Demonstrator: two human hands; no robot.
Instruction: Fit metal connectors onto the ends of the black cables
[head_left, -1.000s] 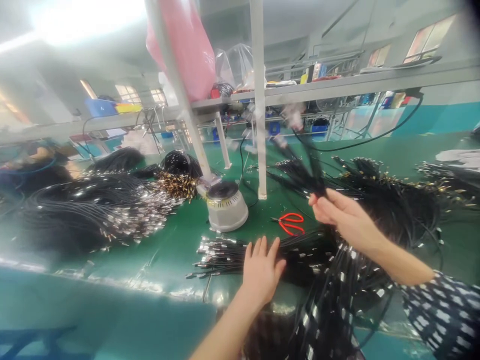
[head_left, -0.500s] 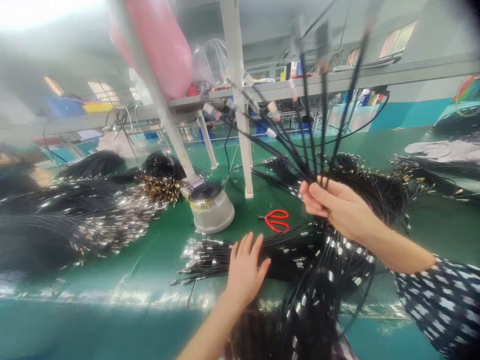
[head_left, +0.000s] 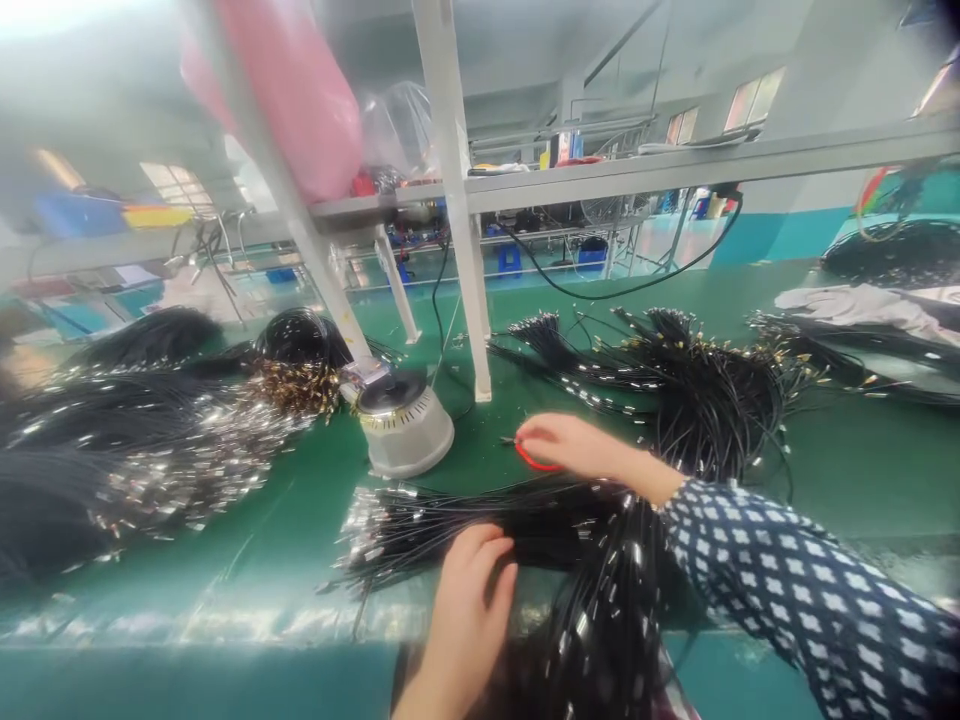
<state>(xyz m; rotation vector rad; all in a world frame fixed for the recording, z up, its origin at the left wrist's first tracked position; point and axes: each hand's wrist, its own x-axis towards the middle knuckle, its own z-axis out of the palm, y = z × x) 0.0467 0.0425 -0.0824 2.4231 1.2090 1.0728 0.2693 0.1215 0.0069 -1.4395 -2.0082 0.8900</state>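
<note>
My right hand (head_left: 559, 442) is over a pair of red-handled pliers (head_left: 534, 461) on the green table, its fingers closed about the handles. The pliers' dark tip points left; most of the handles are hidden under the hand. My left hand (head_left: 476, 590) rests at the near side of a bundle of black cables (head_left: 420, 515) with silvery ends. Its fingers are slightly bent, with the thumb apart, and no cable shows in its grip. More black cables (head_left: 607, 620) hang over the table's front edge in front of me.
A grey-white round device (head_left: 411, 440) with a dark top stands beside the white shelf post (head_left: 466, 250). Heaps of black cables lie at the left (head_left: 150, 420) and at the back right (head_left: 712, 390). A pink bag (head_left: 300, 110) sits on the shelf above.
My right hand has let go of the raised cables and come down left to the red-handled pliers. My left hand has shifted slightly toward me, its fingers more bent. The view has turned a little.
</note>
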